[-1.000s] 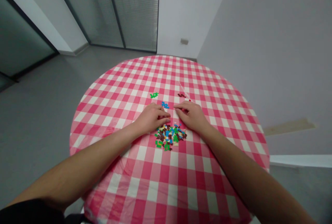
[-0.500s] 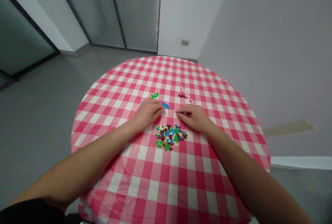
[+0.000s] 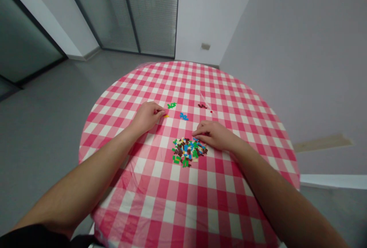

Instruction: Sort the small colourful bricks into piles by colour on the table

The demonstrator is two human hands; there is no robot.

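A heap of small mixed-colour pieces (image 3: 187, 150) lies in the middle of a round table with a red and white checked cloth (image 3: 183, 198). My right hand (image 3: 213, 134) rests at the heap's upper right edge, fingers curled and touching the pieces. My left hand (image 3: 147, 115) is out to the upper left, fingers pinched together beside a small yellow-orange piece (image 3: 165, 116). Just beyond it sits a little group of green pieces (image 3: 171, 105). A few blue pieces (image 3: 184, 116) lie between the two hands.
Dark brown pieces (image 3: 202, 106) and one tiny red piece (image 3: 211, 111) lie further back on the right. A thin clear strip (image 3: 204, 99) lies near them. Grey floor surrounds the table; glass partitions stand at the back left, a white wall at the right.
My left hand has moved from the heap up and to the left, past the blue pieces, and a yellow-orange piece now shows at its fingertips. My right hand has slid slightly back toward the heap.
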